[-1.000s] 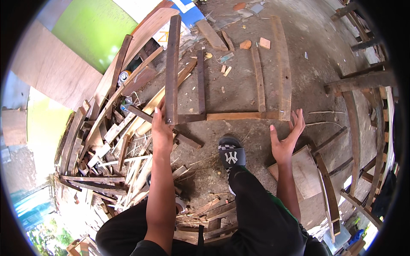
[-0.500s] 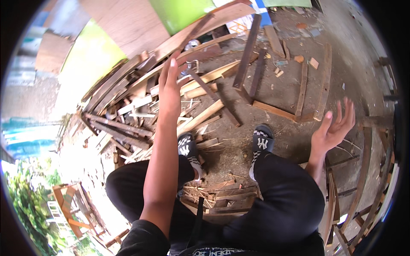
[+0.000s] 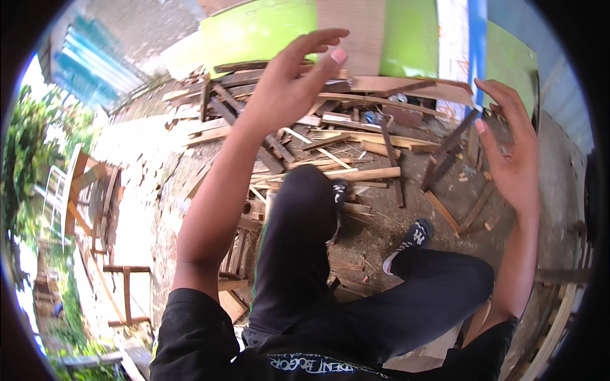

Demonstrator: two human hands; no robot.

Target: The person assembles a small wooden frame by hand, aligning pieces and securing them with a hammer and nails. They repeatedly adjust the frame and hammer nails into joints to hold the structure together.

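Note:
My left hand (image 3: pixel 289 82) is raised in front of me with nothing in it, its fingers stretched to the right and the thumb apart. Behind it, farther off, lies a heap of wooden strips and boards (image 3: pixel 356 124). On the right, my right hand (image 3: pixel 508 146) is also lifted and empty, fingers extended and thumb spread. Past its fingertips, dark wooden pieces (image 3: pixel 452 143) stand at an angle on the ground. A thin wooden frame part (image 3: pixel 443 212) lies below them. Neither hand appears to touch any wood.
Green and brown panels (image 3: pixel 349 38) lean behind the heap. A blue upright strip (image 3: pixel 478 38) stands among them. My slippered feet (image 3: pixel 416 235) rest on dirt strewn with splinters. Wooden frames (image 3: pixel 127 295) stand at the left, and more wooden lengths (image 3: pixel 553 330) at the lower right.
The view has swung to the left. Both hands are higher in the picture, with the left forearm now slanting more to the right. Both stay empty.

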